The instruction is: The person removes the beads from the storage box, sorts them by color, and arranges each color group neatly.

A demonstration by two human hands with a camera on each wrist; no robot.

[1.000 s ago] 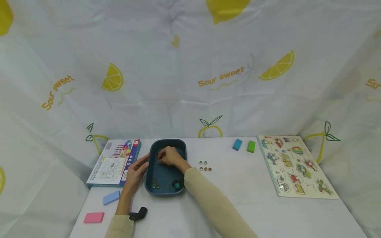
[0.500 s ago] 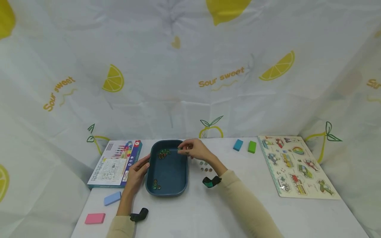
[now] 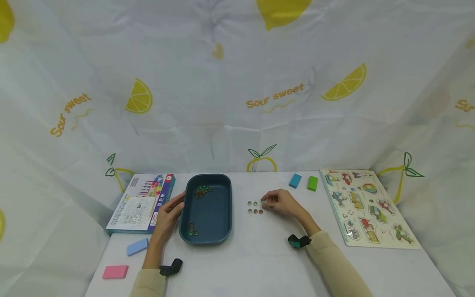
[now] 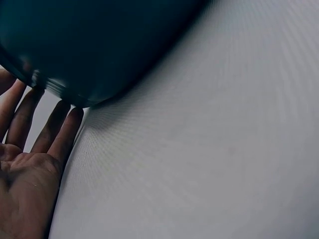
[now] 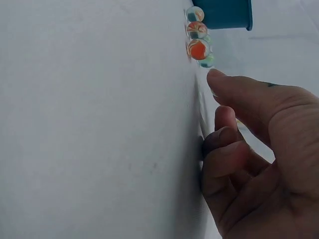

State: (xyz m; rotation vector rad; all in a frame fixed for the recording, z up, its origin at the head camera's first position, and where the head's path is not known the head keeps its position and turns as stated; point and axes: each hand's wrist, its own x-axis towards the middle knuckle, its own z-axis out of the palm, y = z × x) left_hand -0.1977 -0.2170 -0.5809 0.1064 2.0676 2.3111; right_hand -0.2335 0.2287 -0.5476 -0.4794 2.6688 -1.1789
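My left hand [image 3: 168, 216] steadies the left side of a dark blue tray [image 3: 206, 242]; in the left wrist view its fingertips [image 4: 75, 113] meet the tray's rim. Several green and brown marbles [image 3: 202, 191] lie at the tray's far end, a few more [image 3: 192, 232] at its near left corner. To the right of the tray, my right hand [image 3: 283, 203] is low over the table, pinching a pale green marble [image 3: 264, 202] at the right end of the back row of marbles [image 3: 252, 203]. A front row of three marbles [image 5: 198, 50] includes orange-swirled ones; the right thumb partly hides the pinch in the right wrist view.
A boxed set [image 3: 141, 203] lies left of the tray, with a light blue block [image 3: 137, 247] and a pink block [image 3: 115, 272] nearer. Blue [image 3: 295, 180] and green [image 3: 312, 183] blocks lie at the back right, beside a picture puzzle board [image 3: 367, 208].
My right hand has come out of the tray, moving right with a marble to the end of the back row. My left hand has stayed at the tray's side.
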